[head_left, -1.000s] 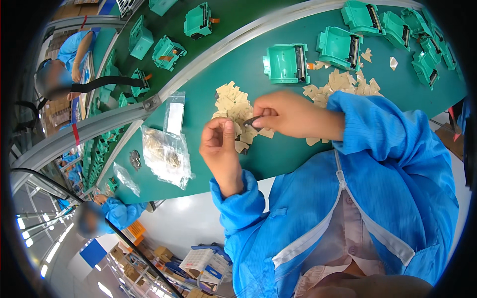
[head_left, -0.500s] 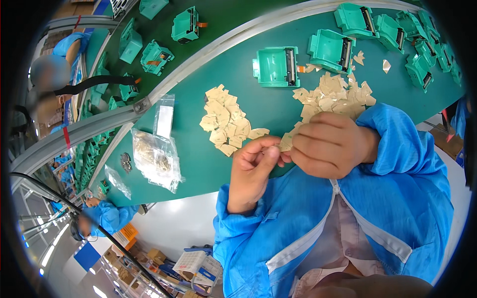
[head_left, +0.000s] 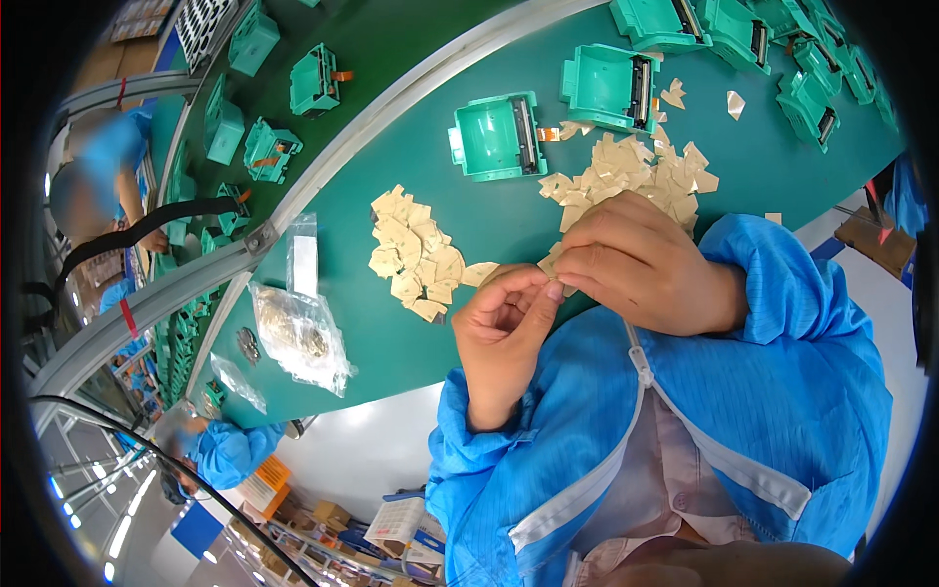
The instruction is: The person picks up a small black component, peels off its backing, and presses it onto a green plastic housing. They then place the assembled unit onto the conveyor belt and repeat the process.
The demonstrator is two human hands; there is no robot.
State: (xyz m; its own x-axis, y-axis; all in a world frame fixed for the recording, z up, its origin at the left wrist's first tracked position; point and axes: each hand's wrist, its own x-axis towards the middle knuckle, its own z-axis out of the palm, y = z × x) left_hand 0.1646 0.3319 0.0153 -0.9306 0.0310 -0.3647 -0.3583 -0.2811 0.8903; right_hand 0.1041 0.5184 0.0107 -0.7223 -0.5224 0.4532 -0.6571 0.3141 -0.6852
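Fingertips of my left hand (head_left: pixel 501 338) and my right hand (head_left: pixel 650 262) meet just over the near edge of the green table. Both pinch one small beige sticker-like piece (head_left: pixel 550 262), mostly covered by my fingers. To the left of my hands lies a loose pile of similar flat beige pieces (head_left: pixel 416 256), with one piece (head_left: pixel 478 274) beside my left fingers. A larger pile (head_left: pixel 631 176) spreads just beyond my right hand. Past the piles rests a teal plastic housing (head_left: pixel 497 137) with a black strip and an orange flex tab; a second housing (head_left: pixel 608 90) stands beside it.
Several more teal housings (head_left: pixel 810 103) crowd the far right. Clear plastic bags (head_left: pixel 298 333) lie at the left. A metal rail (head_left: pixel 391 103) separates my table from a belt (head_left: pixel 362 39) carrying teal housings. Co-workers in blue (head_left: pixel 233 452) are at the left.
The view has shifted, so table items sit farther left in the picture. My hands stay together, with the right fingers turned slightly more and the piece more hidden.
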